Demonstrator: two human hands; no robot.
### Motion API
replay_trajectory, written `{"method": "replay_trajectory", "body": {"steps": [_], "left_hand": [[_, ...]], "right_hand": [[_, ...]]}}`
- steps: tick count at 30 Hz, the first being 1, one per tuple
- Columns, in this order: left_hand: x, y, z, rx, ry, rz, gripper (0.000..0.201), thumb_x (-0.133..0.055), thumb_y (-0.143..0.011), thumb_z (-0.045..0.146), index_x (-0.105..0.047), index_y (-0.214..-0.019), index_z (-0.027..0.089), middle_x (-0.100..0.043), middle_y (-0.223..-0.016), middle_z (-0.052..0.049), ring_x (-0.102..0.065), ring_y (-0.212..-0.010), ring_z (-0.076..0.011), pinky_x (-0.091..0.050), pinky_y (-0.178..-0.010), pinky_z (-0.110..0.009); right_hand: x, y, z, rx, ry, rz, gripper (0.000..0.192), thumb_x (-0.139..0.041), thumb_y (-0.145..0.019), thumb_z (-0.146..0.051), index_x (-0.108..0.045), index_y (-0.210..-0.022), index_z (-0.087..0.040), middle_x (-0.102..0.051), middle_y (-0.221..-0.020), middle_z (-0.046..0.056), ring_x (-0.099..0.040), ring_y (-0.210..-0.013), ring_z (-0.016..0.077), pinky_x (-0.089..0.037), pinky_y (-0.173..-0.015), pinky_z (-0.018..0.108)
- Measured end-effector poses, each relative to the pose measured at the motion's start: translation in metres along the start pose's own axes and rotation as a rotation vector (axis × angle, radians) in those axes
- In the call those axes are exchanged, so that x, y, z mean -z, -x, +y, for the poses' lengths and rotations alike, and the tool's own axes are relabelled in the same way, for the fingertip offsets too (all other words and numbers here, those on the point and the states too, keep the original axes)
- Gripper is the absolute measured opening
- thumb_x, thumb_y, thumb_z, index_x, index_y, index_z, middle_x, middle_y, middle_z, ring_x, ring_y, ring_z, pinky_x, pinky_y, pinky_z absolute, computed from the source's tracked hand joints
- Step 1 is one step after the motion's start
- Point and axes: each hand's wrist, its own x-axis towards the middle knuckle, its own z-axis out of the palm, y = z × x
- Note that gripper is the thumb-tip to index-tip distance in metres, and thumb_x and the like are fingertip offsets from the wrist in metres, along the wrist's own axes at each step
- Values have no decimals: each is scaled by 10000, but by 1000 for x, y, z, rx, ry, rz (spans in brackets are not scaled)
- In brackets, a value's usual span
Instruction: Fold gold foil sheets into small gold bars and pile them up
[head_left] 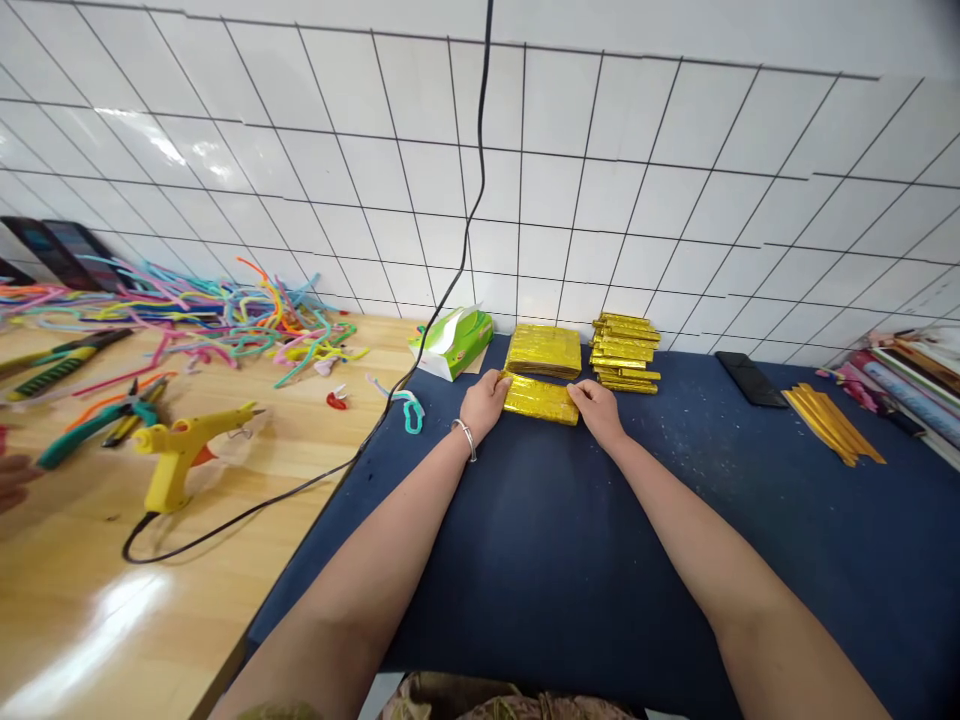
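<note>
Quietly, my two hands stood apart, each pinched on one end of a flat gold piece point(540, 400). My left hand point(484, 402) gripped its left end, a silver bracelet point(466, 438) around the wrist, and my right hand point(598, 412) had the right end between thumb and fingers. The piece lay between them, over the dark blue surface point(540, 560) and just in front of a neat gold stack point(544, 350) (shiny as sweet wrappers, all of it). To the right of that stood a more uneven pile of gold strips point(624, 350), and to the left a green tissue packet point(457, 345) with white showing at its opening.

Farther right lay a black phone point(750, 378), with a fan of flat golden strips point(832, 422) near it. On my left, a wooden tabletop point(247, 600) held a yellow glue gun point(176, 450), its black cable point(466, 245) running up in front of the tiled wall point(360, 180). Behind the gun were green-handled pliers point(94, 428) and a tangle of coloured fuzzy stems point(262, 310). Another person's fingers point(15, 482) showed at the left edge, near the pliers.
</note>
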Motion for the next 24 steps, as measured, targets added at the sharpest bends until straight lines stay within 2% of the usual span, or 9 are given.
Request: {"method": "replay_trajectory", "body": {"steps": [6,9,11,13,15,17,19,21,24], "left_hand": [[6,-2,-3,56,-499,-128,410,-346,-896,577,-557,-952,230,-657,-817,-81,-625,-770,-232,-397,-665,-296],[7,-2,-4,89,-631,-198,407,-403,-878,570,-558,-990,211,-652,-818,-102,-630,-792,-261,-425,-710,-341],[8,-1,-2,73,-677,-187,380,-451,-873,533,-553,-1022,198,-644,-877,-116,-617,-851,-272,-435,-746,-363],[9,1,2,-36,-706,-121,329,-490,-877,454,-545,-1057,184,-613,-995,-133,-575,-971,-279,-430,-810,-375],[10,3,6,-219,-700,-108,234,-476,-896,311,-549,-1075,179,-564,-1100,-137,-508,-1074,-269,-408,-880,-372],[10,4,9,-407,-645,-224,234,-413,-902,174,-561,-1081,191,-542,-1135,-117,-474,-1095,-237,-392,-918,-352],[10,5,11,-528,-585,-379,297,-379,-891,106,-577,-1084,213,-549,-1122,-90,-473,-1064,-208,-389,-926,-325],[9,7,13,-540,-567,-456,305,-399,-882,108,-593,-1083,229,-564,-1094,-70,-483,-1030,-192,-386,-934,-306],[6,11,16,-460,-591,-420,242,-444,-887,195,-614,-1058,224,-570,-1064,-68,-496,-997,-196,-372,-959,-318]], "right_hand": [[-3,4,-8,76,527,-140,290,-451,-874,-422,-568,-711,-212,-627,-753,20,-533,-701,154,-282,-576,269],[-7,4,-12,98,675,-206,253,-455,-882,-396,-590,-773,-213,-651,-824,51,-554,-771,176,-295,-596,278],[-8,4,-14,94,717,-231,249,-444,-894,-394,-601,-826,-213,-657,-865,64,-562,-804,188,-313,-616,282],[-9,4,-13,93,732,-245,260,-433,-902,-404,-606,-865,-213,-656,-890,69,-564,-821,196,-327,-632,285],[-9,4,-12,94,739,-251,268,-428,-906,-410,-609,-884,-214,-654,-902,70,-562,-827,199,-335,-647,287],[-9,5,-10,96,740,-249,266,-429,-905,-407,-611,-888,-214,-651,-906,69,-558,-833,198,-335,-656,288],[-10,5,-9,103,728,-243,260,-431,-903,-402,-609,-888,-213,-648,-906,67,-555,-838,197,-329,-657,288],[-9,6,-8,111,710,-237,249,-438,-899,-397,-605,-883,-213,-647,-904,62,-553,-845,195,-322,-653,286],[-8,6,-8,112,683,-230,235,-452,-892,-398,-598,-863,-215,-648,-894,51,-554,-847,190,-313,-639,279]]}}
